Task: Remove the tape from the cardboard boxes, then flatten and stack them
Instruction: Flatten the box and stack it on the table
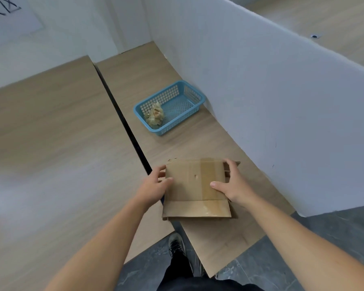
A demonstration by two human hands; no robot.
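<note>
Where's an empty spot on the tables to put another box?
The wide left wooden table, left of the dark gap, is bare. On the right table a free strip lies between the blue plastic mesh basket and the flattened brown cardboard box. Crowded: the near end, where the left hand and right hand grip that box beside the white partition.

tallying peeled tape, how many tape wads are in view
1: a crumpled tape wad in the near left corner of the blue basket; the flattened cardboard could hide others.

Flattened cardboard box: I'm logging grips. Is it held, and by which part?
Yes, the box: left hand grips its left edge, right hand its right edge.
</note>
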